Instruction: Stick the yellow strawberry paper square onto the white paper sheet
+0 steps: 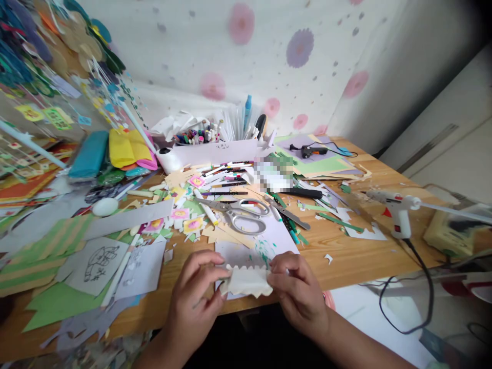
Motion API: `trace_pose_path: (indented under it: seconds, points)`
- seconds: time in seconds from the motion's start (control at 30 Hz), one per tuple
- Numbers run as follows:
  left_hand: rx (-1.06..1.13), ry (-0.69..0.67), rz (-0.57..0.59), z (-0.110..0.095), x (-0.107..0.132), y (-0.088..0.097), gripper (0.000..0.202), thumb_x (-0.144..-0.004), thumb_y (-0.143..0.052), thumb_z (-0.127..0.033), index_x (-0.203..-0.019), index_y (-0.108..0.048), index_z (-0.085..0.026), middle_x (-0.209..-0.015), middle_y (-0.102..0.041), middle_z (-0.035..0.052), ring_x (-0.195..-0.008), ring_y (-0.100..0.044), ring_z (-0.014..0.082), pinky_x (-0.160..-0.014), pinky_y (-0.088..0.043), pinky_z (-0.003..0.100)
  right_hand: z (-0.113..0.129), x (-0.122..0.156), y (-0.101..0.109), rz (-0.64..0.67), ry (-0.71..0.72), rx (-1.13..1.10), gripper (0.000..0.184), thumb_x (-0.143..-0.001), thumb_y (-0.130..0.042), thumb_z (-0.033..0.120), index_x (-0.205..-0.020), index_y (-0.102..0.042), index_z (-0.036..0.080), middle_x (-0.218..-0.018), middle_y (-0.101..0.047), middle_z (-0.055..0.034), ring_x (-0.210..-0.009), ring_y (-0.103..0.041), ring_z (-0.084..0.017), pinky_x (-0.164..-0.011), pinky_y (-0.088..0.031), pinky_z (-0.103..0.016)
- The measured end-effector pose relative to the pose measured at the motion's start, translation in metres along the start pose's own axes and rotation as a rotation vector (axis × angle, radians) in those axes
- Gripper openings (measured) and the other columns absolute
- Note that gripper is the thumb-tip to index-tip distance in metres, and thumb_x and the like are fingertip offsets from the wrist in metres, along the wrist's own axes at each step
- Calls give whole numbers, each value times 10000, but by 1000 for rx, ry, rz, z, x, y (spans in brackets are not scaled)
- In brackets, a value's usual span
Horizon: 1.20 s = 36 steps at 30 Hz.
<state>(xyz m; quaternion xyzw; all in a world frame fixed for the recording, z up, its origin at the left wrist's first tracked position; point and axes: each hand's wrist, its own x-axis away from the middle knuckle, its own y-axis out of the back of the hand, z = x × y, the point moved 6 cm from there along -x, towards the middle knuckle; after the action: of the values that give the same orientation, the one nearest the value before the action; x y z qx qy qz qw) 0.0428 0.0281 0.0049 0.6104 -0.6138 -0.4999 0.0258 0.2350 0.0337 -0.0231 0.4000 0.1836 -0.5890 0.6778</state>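
Note:
Between my two hands, near the table's front edge, is a small white piece of paper (249, 281) with wavy, scalloped edges. My left hand (202, 289) pinches its left end, and my right hand (298, 289) grips its right end. Under and behind it lies a white sheet (234, 253) with green marks. Silver-handled scissors (248, 212) rest just beyond that sheet, blades pointing left. A thin metal blade (292, 215), perhaps a cutter, lies to their right among marker pens.
A white glue gun (397, 210) with a black cord stands at the right. A dark glue gun (313, 151) lies on coloured paper at the back. Paper scraps and a line drawing (98, 264) cover the left. A pen box (215, 152) stands behind.

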Motion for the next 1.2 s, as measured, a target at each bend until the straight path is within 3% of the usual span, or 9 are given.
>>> trace_pose_path:
  seconds: [0.1, 0.2, 0.4, 0.47, 0.6, 0.77, 1.0, 1.2]
  points:
    - [7, -52, -9, -6, 0, -1, 317, -757, -515, 45, -919, -567, -222, -1004, -541, 20, -991, -565, 153, -888, -449, 253, 3, -1, 1, -11, -1, 18, 419, -803, -496, -19, -1107, -564, 261, -886, -495, -32, -828, -540, -176, -696, -490, -315]
    - [69, 20, 21, -10, -1, -8, 242, -779, -537, 8, -864, -540, -218, -932, -563, 16, -943, -577, 156, -842, -465, 254, 0, -6, 2, 9, -77, 7, 306, -814, -499, 13, -1038, -543, 217, -897, -528, -49, -849, -548, -185, -732, -494, -326]
    - [228, 359, 184, 3, 9, -27, 50, -862, -530, -185, -824, -533, -217, -760, -583, -11, -711, -580, 151, -650, -472, 245, -17, -13, -2, 34, -280, -65, 103, -877, -513, 114, -852, -502, 213, -812, -539, -15, -759, -532, -149, -672, -440, -270]
    - [254, 485, 216, 14, 15, -29, 89, -880, -525, -284, -832, -553, -215, -716, -564, -20, -655, -554, 151, -595, -447, 241, -23, -14, -5, 61, -335, -108, 96, -890, -529, 155, -818, -503, 212, -792, -539, -7, -737, -524, -138, -663, -428, -256]
    - [373, 645, 191, 26, 19, -29, 201, -875, -533, -398, -814, -573, -211, -674, -524, -37, -621, -510, 142, -579, -421, 229, -34, -11, -9, 86, -454, -220, 85, -912, -546, 253, -840, -547, 208, -812, -564, -15, -762, -540, -145, -697, -440, -264]
    - [592, 803, 135, 31, 19, -30, 248, -849, -575, -427, -746, -552, -203, -670, -500, -42, -637, -470, 136, -588, -400, 220, -43, -2, -10, 67, -567, -293, 141, -921, -547, 321, -1005, -580, 213, -864, -600, -30, -803, -568, -160, -721, -468, -282]
    - [649, 831, 137, 32, 20, -29, 253, -844, -581, -433, -738, -549, -205, -671, -496, -43, -642, -460, 134, -598, -394, 221, -39, -9, -11, 124, -534, -231, 124, -909, -555, 300, -964, -606, 201, -854, -625, -36, -806, -593, -161, -745, -486, -278]
    - [333, 688, 196, 34, 15, -23, 252, -857, -529, -438, -738, -541, -216, -633, -456, -47, -591, -456, 137, -546, -398, 223, -32, -14, -7, 106, -454, -124, 68, -897, -550, 232, -890, -609, 199, -811, -633, -32, -760, -607, -153, -695, -495, -259]
